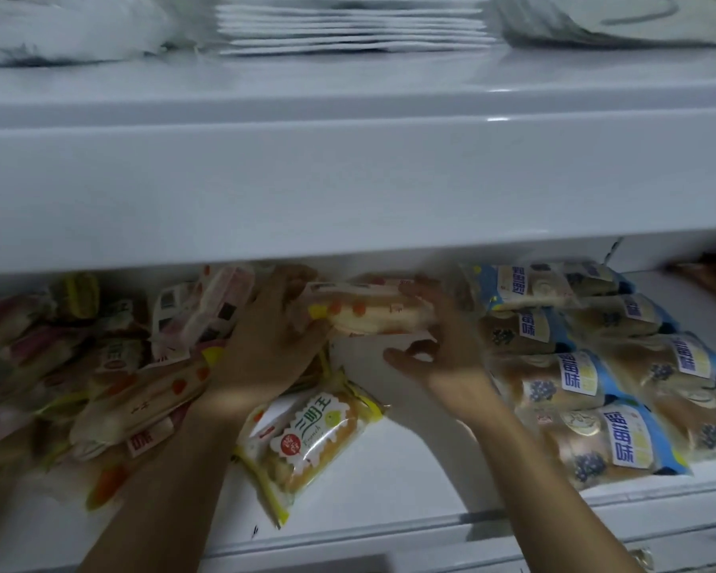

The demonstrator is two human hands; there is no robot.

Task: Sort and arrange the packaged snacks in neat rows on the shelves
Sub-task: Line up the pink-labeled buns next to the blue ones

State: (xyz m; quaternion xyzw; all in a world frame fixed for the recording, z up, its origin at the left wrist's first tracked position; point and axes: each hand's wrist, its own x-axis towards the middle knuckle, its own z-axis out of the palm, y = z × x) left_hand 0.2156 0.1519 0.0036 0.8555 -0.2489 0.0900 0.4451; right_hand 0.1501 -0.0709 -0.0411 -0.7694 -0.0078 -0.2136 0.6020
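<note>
Fingers [420, 297] gripping blurred snack pack [373, 314], fingertips shelf-hidden

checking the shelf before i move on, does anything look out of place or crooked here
Yes. A yellow-edged sandwich pack lies alone at a slant on the bare shelf, outside any row. To its left, the mixed packs sit in a jumbled, overlapping heap, unlike the blueberry packs lined up on the right.

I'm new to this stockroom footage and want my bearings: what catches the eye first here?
Two hands meet mid-shelf: the left hand and right hand hold an orange-dotted snack pack between them. To the right, blue-labelled bread packs lie in neat rows, while a jumbled pile of snacks crowds the left. A yellow-edged pack lies alone in front.
</note>
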